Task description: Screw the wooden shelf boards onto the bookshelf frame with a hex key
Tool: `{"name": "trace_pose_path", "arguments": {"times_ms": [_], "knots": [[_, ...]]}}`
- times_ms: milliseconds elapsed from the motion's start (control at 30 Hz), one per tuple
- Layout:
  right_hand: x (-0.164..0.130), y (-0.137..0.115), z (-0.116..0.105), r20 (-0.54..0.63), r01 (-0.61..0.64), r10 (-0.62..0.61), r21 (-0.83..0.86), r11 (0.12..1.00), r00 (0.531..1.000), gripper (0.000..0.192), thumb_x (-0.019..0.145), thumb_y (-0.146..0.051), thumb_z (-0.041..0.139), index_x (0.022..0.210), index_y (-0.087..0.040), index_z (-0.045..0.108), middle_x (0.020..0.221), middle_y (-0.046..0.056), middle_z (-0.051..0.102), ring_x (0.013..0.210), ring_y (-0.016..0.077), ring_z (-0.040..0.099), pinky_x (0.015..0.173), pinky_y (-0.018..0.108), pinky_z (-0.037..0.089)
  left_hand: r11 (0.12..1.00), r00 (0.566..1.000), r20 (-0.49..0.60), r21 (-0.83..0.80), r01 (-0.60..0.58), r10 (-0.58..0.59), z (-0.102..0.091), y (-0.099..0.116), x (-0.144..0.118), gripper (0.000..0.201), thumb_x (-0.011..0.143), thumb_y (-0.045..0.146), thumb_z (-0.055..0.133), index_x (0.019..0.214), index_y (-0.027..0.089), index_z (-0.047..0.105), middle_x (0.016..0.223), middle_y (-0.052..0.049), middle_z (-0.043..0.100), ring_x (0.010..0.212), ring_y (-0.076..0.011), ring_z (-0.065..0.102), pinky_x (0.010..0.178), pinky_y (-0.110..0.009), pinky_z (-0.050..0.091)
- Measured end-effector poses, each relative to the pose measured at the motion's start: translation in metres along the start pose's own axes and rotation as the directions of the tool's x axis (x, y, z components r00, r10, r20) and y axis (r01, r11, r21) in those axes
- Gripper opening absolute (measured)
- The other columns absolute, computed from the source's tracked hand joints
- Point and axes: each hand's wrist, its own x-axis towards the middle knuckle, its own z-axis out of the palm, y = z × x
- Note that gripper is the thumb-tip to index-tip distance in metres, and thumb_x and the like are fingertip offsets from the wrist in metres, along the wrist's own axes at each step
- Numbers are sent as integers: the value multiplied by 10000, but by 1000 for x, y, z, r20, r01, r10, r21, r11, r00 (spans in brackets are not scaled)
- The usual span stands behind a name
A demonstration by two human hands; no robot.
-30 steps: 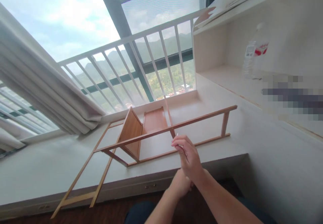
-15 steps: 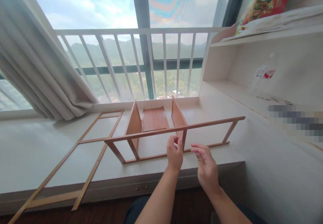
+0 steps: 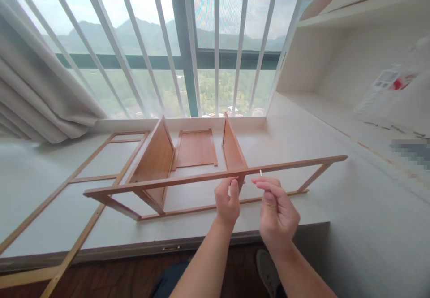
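A brown wooden frame (image 3: 201, 179) stands on its long edge on the white ledge, with two wooden panels (image 3: 154, 159) (image 3: 234, 143) joined upright behind it. My left hand (image 3: 227, 201) is closed at the frame's short crosspiece below the top rail; a fingertip shows past the crosspiece's far side. To its right, my right hand (image 3: 278, 213) pinches a thin, pale pin (image 3: 261, 173) pointing up, close to the top rail. Whether the pin is threaded cannot be made out. Behind, a loose wooden panel (image 3: 195, 148) lies flat between the two upright panels.
Another ladder-like wooden frame (image 3: 96, 177) lies at the left, overhanging the ledge's front edge. Behind are a white railing (image 3: 217, 56) and window. A grey curtain (image 3: 43, 78) hangs left. On the right shelf stand a clear bottle (image 3: 386, 87) and several small dark pieces (image 3: 398, 129).
My view has tipped down and come closer. The frame now leans more toward me, its left end lower in view. The pin in my right hand is now nearer the top rail.
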Motion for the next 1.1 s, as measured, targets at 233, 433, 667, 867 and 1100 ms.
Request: {"name": "trace_pose_path", "arguments": {"times_ms": [233, 433, 667, 867, 1100], "knots": [[0, 7, -1, 158, 15, -18, 19, 1000, 987, 307, 998, -129, 422, 1132, -226, 681, 1028, 102, 673, 957, 235, 629, 828, 430, 507, 986, 994, 66, 142, -91, 82, -3, -10, 3, 388, 992, 373, 456, 759, 167, 687, 654, -44, 675, 606, -149, 593, 635, -267, 443], [0, 11, 2, 227, 22, -32, 45, 999, 973, 300, 980, -103, 446, 1153, -207, 667, 1001, 97, 668, 928, 234, 626, 813, 426, 509, 990, 992, 102, 113, -85, 73, -2, -16, 1, 405, 987, 348, 457, 675, 172, 646, 602, -31, 628, 563, -133, 552, 593, -263, 415], [0, 12, 2, 218, 42, -47, 27, 999, 975, 312, 962, -84, 461, 1151, -223, 667, 979, 86, 666, 918, 232, 619, 794, 420, 509, 991, 995, 100, 134, -13, -1, -2, -15, -1, 417, 986, 393, 454, 706, 177, 675, 616, -35, 617, 569, -136, 518, 586, -265, 411], [0, 12, 1, 236, 61, -67, 34, 998, 969, 327, 944, -52, 464, 1139, -216, 667, 974, 82, 662, 913, 224, 605, 794, 417, 502, 992, 992, 110, 120, 41, -54, -3, -16, 0, 448, 977, 455, 452, 673, 182, 638, 602, -30, 591, 572, -141, 500, 566, -265, 396], [1, 11, 2, 246, 62, -73, 54, 997, 966, 305, 949, -61, 460, 1118, -214, 663, 965, 78, 666, 908, 216, 609, 791, 408, 509, 992, 987, 119, 72, 99, -107, -3, -12, 0, 496, 968, 503, 456, 606, 177, 554, 577, -8, 536, 568, -125, 458, 569, -254, 373]]}}
